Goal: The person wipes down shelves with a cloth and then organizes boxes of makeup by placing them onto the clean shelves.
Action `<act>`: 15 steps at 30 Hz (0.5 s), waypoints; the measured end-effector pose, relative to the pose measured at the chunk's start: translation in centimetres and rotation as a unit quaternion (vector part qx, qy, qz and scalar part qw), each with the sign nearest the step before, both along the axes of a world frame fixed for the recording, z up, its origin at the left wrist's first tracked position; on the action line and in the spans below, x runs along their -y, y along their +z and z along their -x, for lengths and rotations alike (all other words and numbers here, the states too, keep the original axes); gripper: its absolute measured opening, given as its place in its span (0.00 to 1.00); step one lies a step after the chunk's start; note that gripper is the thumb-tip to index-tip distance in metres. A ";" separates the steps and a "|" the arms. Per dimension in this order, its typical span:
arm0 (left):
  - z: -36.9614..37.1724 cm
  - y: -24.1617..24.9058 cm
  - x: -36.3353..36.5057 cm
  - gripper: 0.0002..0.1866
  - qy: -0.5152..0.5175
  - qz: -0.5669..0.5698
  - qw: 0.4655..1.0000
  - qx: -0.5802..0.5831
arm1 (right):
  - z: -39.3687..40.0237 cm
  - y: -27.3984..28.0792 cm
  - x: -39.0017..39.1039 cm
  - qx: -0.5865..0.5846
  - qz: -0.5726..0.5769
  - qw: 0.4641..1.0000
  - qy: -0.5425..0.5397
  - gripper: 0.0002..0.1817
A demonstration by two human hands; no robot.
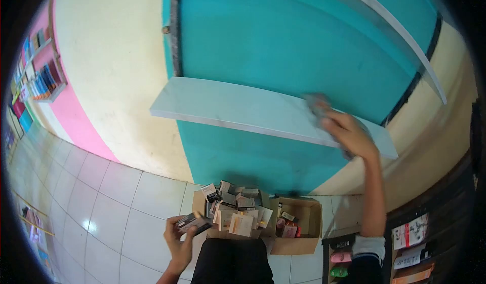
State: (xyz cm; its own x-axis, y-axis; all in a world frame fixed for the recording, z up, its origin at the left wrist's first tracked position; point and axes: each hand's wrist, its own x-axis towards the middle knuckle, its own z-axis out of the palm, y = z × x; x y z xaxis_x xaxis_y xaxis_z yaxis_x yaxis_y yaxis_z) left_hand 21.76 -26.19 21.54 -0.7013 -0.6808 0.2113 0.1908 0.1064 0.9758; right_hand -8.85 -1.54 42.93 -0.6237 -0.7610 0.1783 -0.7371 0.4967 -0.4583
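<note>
My right hand [353,136] is closed around a greyish cloth [317,104], which is smeared by motion. The cloth lies over the right part of a white wall shelf [228,104]. Lower down, my left hand [178,244] grips a small dark product box [194,223] with a pale part, held just left of a cardboard carton. That carton [199,203] is heaped with several small boxes [242,223], mostly pale with dark sides. What is printed on them is too small to read.
A second carton [309,243] with a few small items stands beside the full one. Above, another white shelf [400,25] juts from the teal wall [283,35]. A dark rack [329,243] with packaged goods is at lower right; stocked shelves [50,94] hang far left.
</note>
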 end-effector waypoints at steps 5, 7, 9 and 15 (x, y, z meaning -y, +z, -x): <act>-3.2 -3.3 1.8 0.13 0.139 -0.070 0.986 0.058 | -0.2 0.1 -0.7 -0.004 0.023 0.999 -0.047 0.23; -3.0 -3.9 1.5 0.13 0.139 -0.075 0.985 0.070 | -0.9 0.5 3.5 0.008 0.005 0.999 -0.051 0.25; -1.8 -3.2 0.7 0.13 0.110 -0.071 0.990 0.055 | -1.8 0.7 8.7 -0.042 -0.010 0.998 0.055 0.23; 0.2 0.0 -2.3 0.14 0.017 -0.106 0.993 -0.045 | -6.4 -1.4 25.9 -0.180 0.085 0.972 0.123 0.22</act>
State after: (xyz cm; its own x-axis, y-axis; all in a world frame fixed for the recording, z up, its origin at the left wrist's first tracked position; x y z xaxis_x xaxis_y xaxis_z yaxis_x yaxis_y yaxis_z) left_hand 21.57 -23.88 21.51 -0.6615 -0.7400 0.1215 0.2773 -0.0909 0.9565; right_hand -2.46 -27.42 41.54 -0.3000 -0.8200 0.4875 -0.9520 0.2247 -0.2079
